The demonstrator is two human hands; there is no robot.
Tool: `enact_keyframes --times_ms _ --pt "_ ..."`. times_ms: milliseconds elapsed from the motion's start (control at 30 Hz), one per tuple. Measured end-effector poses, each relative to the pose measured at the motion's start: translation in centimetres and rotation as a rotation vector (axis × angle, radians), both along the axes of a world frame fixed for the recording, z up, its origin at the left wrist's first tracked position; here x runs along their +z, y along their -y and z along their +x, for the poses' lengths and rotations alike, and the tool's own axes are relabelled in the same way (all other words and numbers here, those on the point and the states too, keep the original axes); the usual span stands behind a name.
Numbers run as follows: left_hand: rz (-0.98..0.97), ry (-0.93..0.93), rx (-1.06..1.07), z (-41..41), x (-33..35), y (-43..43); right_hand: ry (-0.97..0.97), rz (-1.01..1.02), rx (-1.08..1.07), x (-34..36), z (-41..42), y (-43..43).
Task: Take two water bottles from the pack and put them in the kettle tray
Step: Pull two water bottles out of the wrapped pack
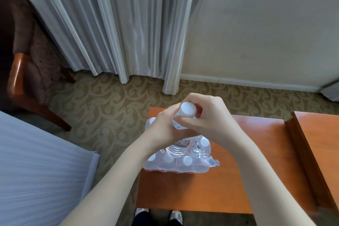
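Observation:
A shrink-wrapped pack of water bottles with white caps sits at the left end of an orange wooden table. Above the pack, two white bottle caps show between my hands: one water bottle with its cap up top, and a second cap just below it. My left hand grips them from the left and my right hand from the right, fingers curled around the necks. The bottle bodies are mostly hidden by my hands. No kettle tray is in view.
A raised wooden ledge borders the table on the right. A white bed lies at the lower left and a brown armchair at the far left. Grey curtains hang ahead over patterned carpet.

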State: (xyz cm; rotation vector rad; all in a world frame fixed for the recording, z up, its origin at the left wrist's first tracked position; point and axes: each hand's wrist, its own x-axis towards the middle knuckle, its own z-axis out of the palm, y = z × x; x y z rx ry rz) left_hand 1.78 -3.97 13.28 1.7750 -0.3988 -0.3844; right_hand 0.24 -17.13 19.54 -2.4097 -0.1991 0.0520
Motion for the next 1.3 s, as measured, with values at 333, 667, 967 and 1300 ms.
enact_keyframes --times_ms 333,667,967,1300 --pt "-0.157 0.051 0.347 0.6 -0.2 -1.7 0.190 0.406 -0.128 -2.3 0.8 -0.5" --pt "-0.166 0.059 0.423 2.0 -0.8 -4.4 -0.197 -0.838 0.202 -19.6 0.6 2.2" --pt "-0.153 0.053 0.438 2.7 -0.8 -3.9 -0.258 -0.740 -0.061 -21.5 1.3 0.7" --pt "-0.111 0.030 0.453 3.0 -0.4 -4.0 -0.098 0.005 -0.452 -15.0 -0.1 1.1"
